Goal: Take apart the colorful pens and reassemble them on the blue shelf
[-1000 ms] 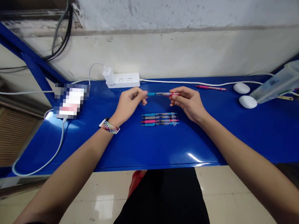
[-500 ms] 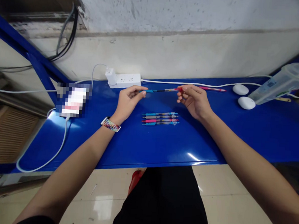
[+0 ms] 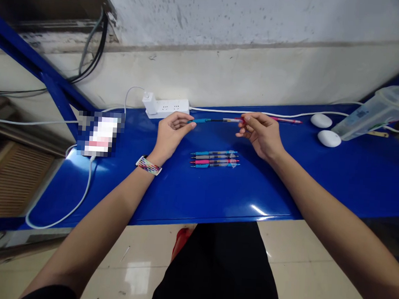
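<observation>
Both my hands hold one pen (image 3: 214, 120) level above the blue table (image 3: 285, 182). My left hand (image 3: 171, 134) pinches its blue grip end, and my right hand (image 3: 261, 135) pinches its red end. The pen looks pulled apart in the middle, where a thin dark refill shows. Just in front of my hands, a neat row of several blue and pink pens (image 3: 215, 159) lies on the table. A patterned band is on my left wrist.
A white power strip (image 3: 166, 107) with a plug and cable sits at the back by the wall. A pink pen (image 3: 285, 120), two white rounded objects (image 3: 328, 138) and a tipped clear plastic container (image 3: 377, 113) lie to the right. A blurred item (image 3: 99, 133) and white cable lie on the left.
My hands have moved slightly apart and away from me, and the pen between them has lengthened, baring its thin dark middle.
</observation>
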Tool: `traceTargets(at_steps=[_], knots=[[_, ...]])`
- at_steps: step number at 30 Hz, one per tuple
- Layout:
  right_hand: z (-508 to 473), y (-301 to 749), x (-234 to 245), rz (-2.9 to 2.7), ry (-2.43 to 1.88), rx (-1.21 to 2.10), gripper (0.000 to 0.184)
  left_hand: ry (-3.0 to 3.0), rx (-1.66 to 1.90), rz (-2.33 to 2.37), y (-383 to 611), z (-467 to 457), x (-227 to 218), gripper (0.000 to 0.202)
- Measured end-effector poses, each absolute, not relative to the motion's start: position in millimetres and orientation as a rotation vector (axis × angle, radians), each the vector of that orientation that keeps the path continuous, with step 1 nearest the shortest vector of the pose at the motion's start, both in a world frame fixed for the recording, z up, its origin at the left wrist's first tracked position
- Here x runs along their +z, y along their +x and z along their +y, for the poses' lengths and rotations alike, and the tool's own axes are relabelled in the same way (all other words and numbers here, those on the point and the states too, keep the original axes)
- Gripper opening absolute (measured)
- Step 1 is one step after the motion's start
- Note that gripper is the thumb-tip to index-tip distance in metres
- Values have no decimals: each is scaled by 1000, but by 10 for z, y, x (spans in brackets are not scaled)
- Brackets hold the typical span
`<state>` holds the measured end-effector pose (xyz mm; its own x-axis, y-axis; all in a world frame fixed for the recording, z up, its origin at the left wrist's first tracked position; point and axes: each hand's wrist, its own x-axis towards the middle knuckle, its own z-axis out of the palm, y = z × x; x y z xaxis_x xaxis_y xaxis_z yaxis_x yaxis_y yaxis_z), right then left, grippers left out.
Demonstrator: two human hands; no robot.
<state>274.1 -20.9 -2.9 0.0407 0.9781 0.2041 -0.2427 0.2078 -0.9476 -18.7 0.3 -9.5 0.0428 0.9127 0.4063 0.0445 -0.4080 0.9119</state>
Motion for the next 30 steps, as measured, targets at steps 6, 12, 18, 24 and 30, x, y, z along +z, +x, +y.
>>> traceTargets(at_steps=[6,12,18,24,30], knots=[[-231,2765,-5,-1128,-854,1188,27,1544,1500,985,-204,33,-114,15],[-205,2803,13,-1074,-883,1193,22,1501,1514,970,-193,26,-101,15],[-214,2799,8,-1118,-855,1158,26,1508,1508,981,-183,32,-114,14],[-191,2815,-26,-1151,-867,1077,27,1513,1509,971,-189,42,-127,14],[-214,2806,9,-1122,-880,1100,22,1516,1517,993,-195,35,-115,15]])
